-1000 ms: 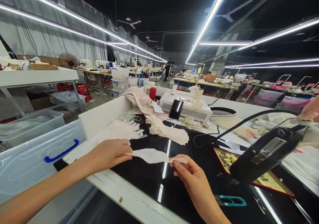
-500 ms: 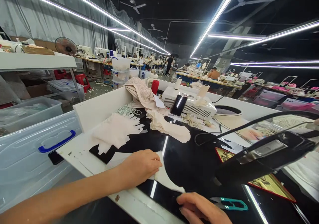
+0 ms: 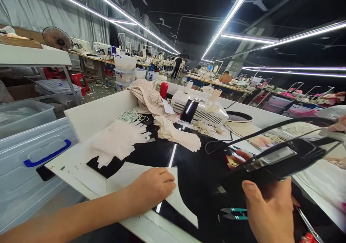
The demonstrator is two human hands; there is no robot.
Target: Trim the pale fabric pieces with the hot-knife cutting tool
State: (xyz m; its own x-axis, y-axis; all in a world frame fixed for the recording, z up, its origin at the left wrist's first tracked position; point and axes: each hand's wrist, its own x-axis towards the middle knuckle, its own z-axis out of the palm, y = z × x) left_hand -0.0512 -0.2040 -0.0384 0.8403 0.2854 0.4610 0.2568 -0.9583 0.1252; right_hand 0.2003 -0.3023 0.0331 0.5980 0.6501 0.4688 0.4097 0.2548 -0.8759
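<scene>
My left hand [image 3: 152,186] lies on a white curved piece [image 3: 180,204], fingers curled and pressed together over it; what is under the fingertips is hidden. This piece, paper or cloth, lies flat on the black tabletop [image 3: 200,178] near the front edge. My right hand [image 3: 270,210] wraps a black corded hand tool [image 3: 297,154], thumb on the near side and fingers showing beyond it. Teal-handled thread snips [image 3: 234,213] lie beside that hand, partly behind it. A tray with a red rim [image 3: 228,160] is mostly covered by the tool and hand.
Stacked pale cloth pieces [image 3: 116,140] and cream strips [image 3: 175,133] lie farther back. Beyond them are a phone [image 3: 189,110], a white vented machine [image 3: 200,108] and a red thread cone [image 3: 163,90]. A clear lidded bin [image 3: 27,189] borders the table's left side. The tool's black cable [image 3: 243,139] arches across the right.
My right hand has left the white piece's near tip and moved right to the black tool, closing around it. My left hand stays on the piece. The view has shifted slightly.
</scene>
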